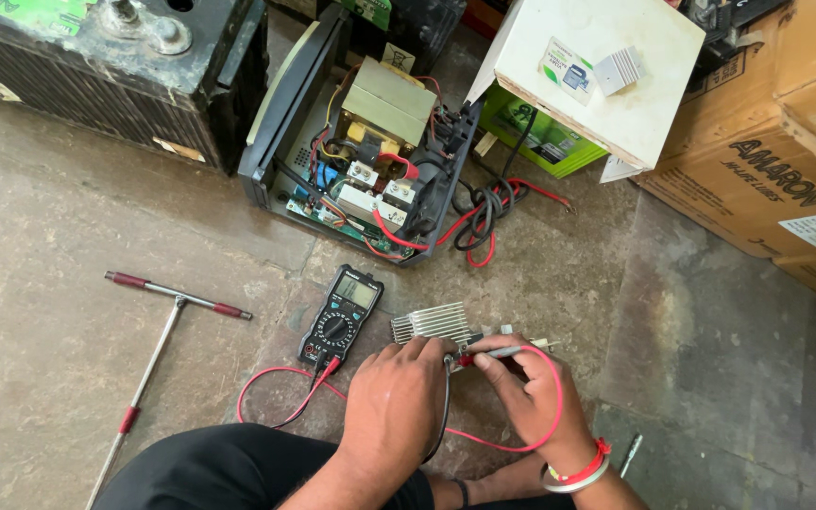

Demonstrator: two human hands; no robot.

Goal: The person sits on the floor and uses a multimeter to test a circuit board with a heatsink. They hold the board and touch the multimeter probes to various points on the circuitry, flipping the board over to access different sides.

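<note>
A finned aluminium heat sink [432, 324] with small components at its near edge lies on the stone floor. My left hand [394, 401] grips a black test probe, its tip at that edge. My right hand [521, 387] pinches a red test probe [493, 354] pointed at the same spot. Red and black leads [280, 387] run from the probes to a black multimeter [340, 314] lying just left of the heat sink.
An opened inverter case [361, 142] with transformer, circuit board and loose cables stands beyond. A large battery [106, 66] sits at top left, cardboard boxes [767, 170] at right. A T-handle wrench [158, 331] lies at left; a small screwdriver [631, 454] lies at lower right.
</note>
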